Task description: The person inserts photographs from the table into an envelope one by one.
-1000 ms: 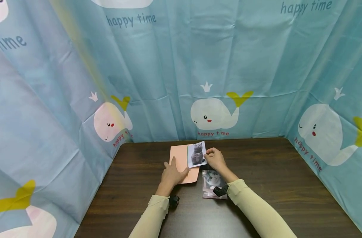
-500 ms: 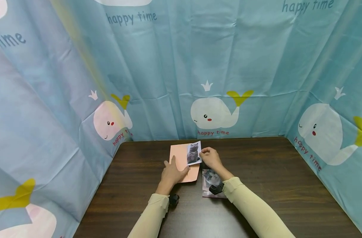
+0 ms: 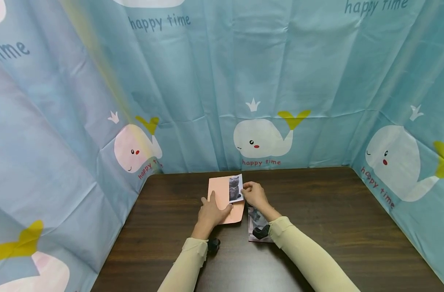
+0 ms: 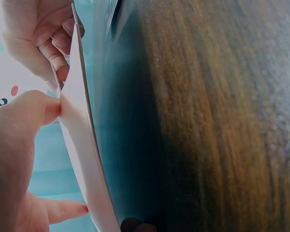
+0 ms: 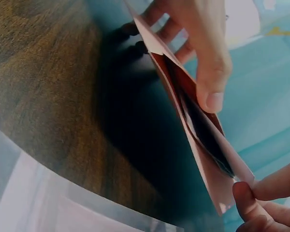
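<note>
A peach envelope (image 3: 219,187) is tilted up over the table in the head view, its opening toward the right. My left hand (image 3: 210,213) grips it, thumb on the upper face and some fingers beneath, as the right wrist view shows. With thumb and fingers my right hand (image 3: 255,195) pinches the right edge of a grey cat photo (image 3: 235,189). The left part of that photo is hidden inside the envelope; in the right wrist view the envelope (image 5: 210,181) gapes around it.
Another cat photo (image 3: 256,222) lies on the dark wooden table (image 3: 316,207), partly covered by my right wrist and its black camera (image 3: 261,232). A blue whale-print curtain (image 3: 193,142) closes in the table's back and sides.
My right hand has moved left, sliding the grey cat photo further into the envelope, so less of it shows. My left hand stays in place on the envelope.
</note>
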`<action>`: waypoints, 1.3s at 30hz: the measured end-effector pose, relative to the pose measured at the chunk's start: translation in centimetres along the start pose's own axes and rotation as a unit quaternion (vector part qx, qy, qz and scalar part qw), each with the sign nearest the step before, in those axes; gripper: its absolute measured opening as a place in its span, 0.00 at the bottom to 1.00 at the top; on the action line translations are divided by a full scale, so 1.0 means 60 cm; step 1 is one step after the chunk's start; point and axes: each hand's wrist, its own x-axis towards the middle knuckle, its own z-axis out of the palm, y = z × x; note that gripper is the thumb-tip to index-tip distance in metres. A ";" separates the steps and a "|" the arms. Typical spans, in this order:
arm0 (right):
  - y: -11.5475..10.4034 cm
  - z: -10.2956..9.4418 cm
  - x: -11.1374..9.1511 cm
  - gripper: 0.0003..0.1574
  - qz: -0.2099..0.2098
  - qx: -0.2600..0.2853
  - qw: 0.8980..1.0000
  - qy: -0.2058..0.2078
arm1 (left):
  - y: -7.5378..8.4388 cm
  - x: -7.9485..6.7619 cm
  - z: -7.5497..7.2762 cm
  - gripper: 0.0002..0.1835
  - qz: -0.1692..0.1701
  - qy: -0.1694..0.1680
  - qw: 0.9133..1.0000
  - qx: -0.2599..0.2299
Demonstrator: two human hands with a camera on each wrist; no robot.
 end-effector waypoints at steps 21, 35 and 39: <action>-0.016 0.036 0.000 0.15 -0.021 -0.056 0.998 -0.002 | 0.000 -0.001 -0.006 0.56 0.014 0.011 1.000 -0.001; -0.019 0.049 -0.001 0.15 -0.009 -0.071 0.997 -0.004 | -0.002 -0.001 -0.004 0.56 0.021 0.018 1.000 -0.005; -0.022 0.053 -0.002 0.16 -0.013 -0.069 0.998 -0.010 | 0.000 -0.002 -0.003 0.56 0.020 0.017 1.000 -0.004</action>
